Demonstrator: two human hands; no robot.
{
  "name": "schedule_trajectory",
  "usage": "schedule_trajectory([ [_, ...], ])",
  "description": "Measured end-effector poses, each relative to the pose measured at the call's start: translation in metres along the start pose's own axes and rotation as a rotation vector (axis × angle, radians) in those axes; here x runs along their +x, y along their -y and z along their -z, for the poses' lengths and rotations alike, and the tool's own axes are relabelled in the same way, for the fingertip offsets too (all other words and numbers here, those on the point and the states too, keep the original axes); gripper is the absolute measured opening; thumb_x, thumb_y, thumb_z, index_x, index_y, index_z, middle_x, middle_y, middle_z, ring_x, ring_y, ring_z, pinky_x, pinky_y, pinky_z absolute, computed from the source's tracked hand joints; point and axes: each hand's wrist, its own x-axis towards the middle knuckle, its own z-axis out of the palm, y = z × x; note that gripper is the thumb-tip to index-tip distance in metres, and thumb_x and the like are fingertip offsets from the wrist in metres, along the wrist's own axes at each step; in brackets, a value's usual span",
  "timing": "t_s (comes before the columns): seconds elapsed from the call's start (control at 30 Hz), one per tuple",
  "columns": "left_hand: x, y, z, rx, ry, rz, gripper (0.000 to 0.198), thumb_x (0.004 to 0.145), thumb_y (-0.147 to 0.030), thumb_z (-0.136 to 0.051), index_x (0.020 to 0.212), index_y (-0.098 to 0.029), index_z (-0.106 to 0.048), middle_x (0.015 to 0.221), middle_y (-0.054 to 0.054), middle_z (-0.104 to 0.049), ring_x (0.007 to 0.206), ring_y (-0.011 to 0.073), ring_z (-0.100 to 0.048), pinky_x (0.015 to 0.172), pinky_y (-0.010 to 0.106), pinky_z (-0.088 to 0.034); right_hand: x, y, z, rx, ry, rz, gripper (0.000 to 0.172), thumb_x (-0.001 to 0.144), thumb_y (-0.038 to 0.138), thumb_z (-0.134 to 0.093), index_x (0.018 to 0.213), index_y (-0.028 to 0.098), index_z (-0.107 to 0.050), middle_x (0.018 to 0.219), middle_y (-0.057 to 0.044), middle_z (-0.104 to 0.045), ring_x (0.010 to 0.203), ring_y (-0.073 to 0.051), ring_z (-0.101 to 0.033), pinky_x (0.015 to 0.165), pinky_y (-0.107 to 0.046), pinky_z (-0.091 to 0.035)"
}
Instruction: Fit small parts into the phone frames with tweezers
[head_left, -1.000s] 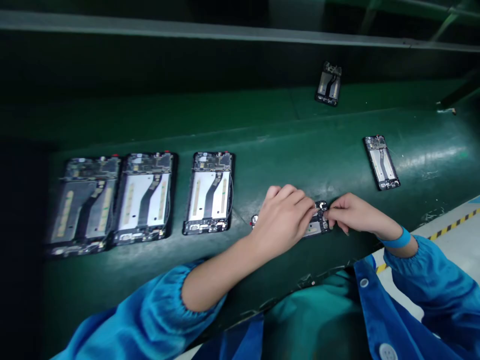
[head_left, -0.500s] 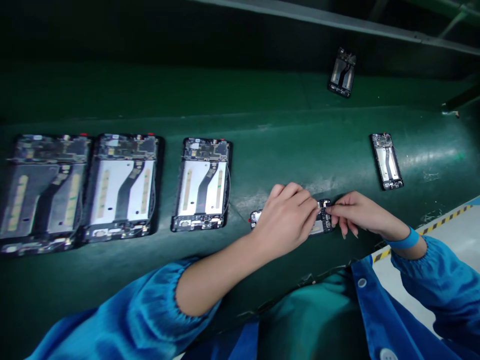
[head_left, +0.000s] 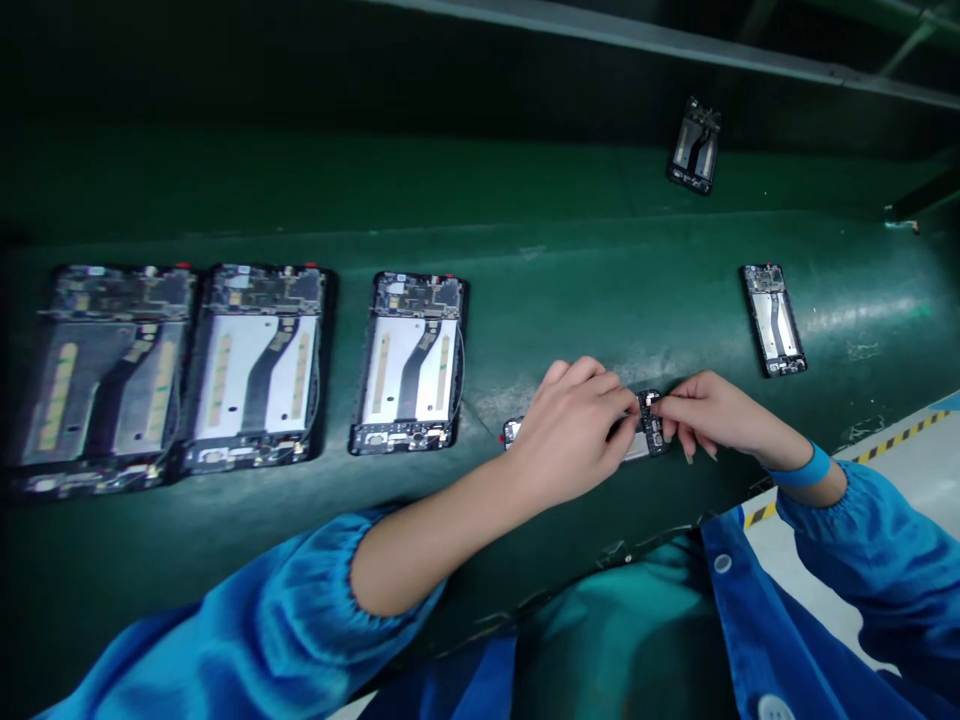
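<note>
The opened phone lies flat on the green table, near its front edge, right in front of the person. Its long axis runs left to right across the view, crosswise to the other phones. The end with the dark circuit board and small metal parts points right; a short bit of the opposite end shows left of the wrist. Its back cover is off, and a pale plate shows beside the dark board. Most of the middle is hidden.

The left hand lies over the phone with curled fingers, its grip closed down on the body. The right hand has thumb and forefinger pinched together at the board end, touching it. Whether a small part sits between them is too small to tell.

Three more open phones stand in a row to the left, long axes pointing away from the person. Two further phones lie well apart at the right.
</note>
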Motion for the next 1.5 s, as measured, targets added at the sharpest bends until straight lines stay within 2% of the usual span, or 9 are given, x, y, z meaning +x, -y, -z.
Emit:
schedule_trajectory([
  [0.23, 0.008, 0.007, 0.004, 0.017, 0.021, -0.036, 0.024, 0.100, -0.024, -0.051, 0.091, -0.019, -0.072, 0.110, 0.008, -0.067, 0.101, 0.0253, -0.054, 0.079, 0.038, -0.035, 0.004, -0.001, 0.002, 0.007, 0.038, -0.015, 0.037, 0.095, 0.028, -0.059, 0.060, 0.015, -0.065, 0.043, -0.001, -0.060, 0.028, -0.007, -0.044, 0.029, -0.013, -0.028],
  [0.67, 0.018, 0.004, -0.010, 0.140, -0.008, -0.060, 0.025, 0.103, -0.022, -0.046, 0.089, -0.017, -0.066, 0.093, 0.007, -0.070, 0.091, 0.0246, -0.055, 0.079, 0.039, -0.034, 0.002, 0.003, -0.002, -0.091, -0.008, -0.033, 0.041, 0.095, 0.031, -0.056, 0.057, 0.017, -0.062, 0.043, -0.002, -0.060, 0.030, -0.009, -0.043, 0.033, -0.019, -0.029],
  [0.83, 0.017, 0.000, -0.014, 0.176, -0.072, -0.001, 0.022, 0.102, -0.025, -0.048, 0.091, -0.017, -0.067, 0.090, 0.009, -0.070, 0.091, 0.0265, -0.056, 0.079, 0.043, -0.035, -0.005, 0.000, -0.001, -0.320, -0.145, 0.153, 0.039, 0.092, 0.034, -0.060, 0.056, 0.018, -0.063, 0.043, 0.002, -0.051, 0.043, -0.013, -0.050, 0.049, -0.023, -0.039],
  [1.0, 0.002, -0.005, -0.001, 0.153, -0.115, -0.044, 0.027, 0.099, -0.021, -0.051, 0.119, -0.019, -0.068, 0.126, 0.012, -0.065, 0.115, 0.0323, -0.054, 0.089, 0.048, -0.040, -0.030, -0.007, 0.003, -0.182, -0.324, 0.580, 0.036, 0.104, 0.041, -0.049, 0.093, 0.020, -0.077, 0.083, -0.005, -0.064, 0.082, -0.021, -0.062, 0.077, -0.032, -0.049],
  [1.13, -0.020, -0.003, 0.008, 0.207, -0.020, -0.172, 0.035, 0.101, -0.037, -0.055, 0.129, -0.021, -0.067, 0.146, 0.014, -0.055, 0.133, 0.0380, -0.047, 0.104, 0.056, -0.036, -0.041, -0.021, -0.012, -0.265, -0.445, 0.774, 0.029, 0.108, 0.034, -0.048, 0.112, 0.022, -0.074, 0.089, -0.006, -0.065, 0.081, -0.021, -0.061, 0.075, -0.034, -0.050],
  [1.23, -0.029, 0.000, 0.007, 0.227, 0.042, -0.181, 0.049, 0.098, -0.049, -0.059, 0.140, -0.023, -0.061, 0.156, 0.014, -0.045, 0.139, 0.0402, -0.042, 0.112, 0.061, -0.030, -0.037, -0.031, -0.021, -0.456, -0.470, 0.863, 0.023, 0.107, 0.029, -0.051, 0.106, 0.019, -0.072, 0.093, -0.009, -0.069, 0.081, -0.022, -0.061, 0.077, -0.036, -0.049],
  [1.33, -0.029, 0.002, 0.004, 0.224, 0.060, -0.158, 0.054, 0.097, -0.053, -0.060, 0.144, -0.026, -0.057, 0.160, 0.013, -0.040, 0.142, 0.0414, -0.040, 0.114, 0.064, -0.028, -0.030, -0.034, -0.019, -0.671, -0.508, 0.832, 0.027, 0.106, 0.031, -0.052, 0.088, 0.019, -0.069, 0.082, -0.009, -0.068, 0.073, -0.023, -0.058, 0.073, -0.038, -0.046],
  [1.43, -0.027, 0.003, 0.003, 0.230, 0.066, -0.133, 0.056, 0.097, -0.055, -0.059, 0.145, -0.027, -0.056, 0.162, 0.013, -0.037, 0.145, 0.0413, -0.037, 0.116, 0.065, -0.026, -0.021, -0.032, -0.012, -0.606, -0.463, 0.834, 0.033, 0.106, 0.032, -0.050, 0.078, 0.021, -0.063, 0.070, -0.005, -0.062, 0.065, -0.020, -0.056, 0.067, -0.035, -0.045],
  [1.5, -0.027, 0.003, 0.003, 0.243, 0.068, -0.126, 0.057, 0.097, -0.057, -0.057, 0.146, -0.027, -0.056, 0.162, 0.013, -0.036, 0.145, 0.0409, -0.036, 0.116, 0.065, -0.026, -0.015, -0.029, -0.009, -0.463, -0.519, 0.892, 0.034, 0.107, 0.030, -0.048, 0.077, 0.021, -0.061, 0.068, -0.004, -0.060, 0.064, -0.019, -0.056, 0.065, -0.033, -0.046],
])
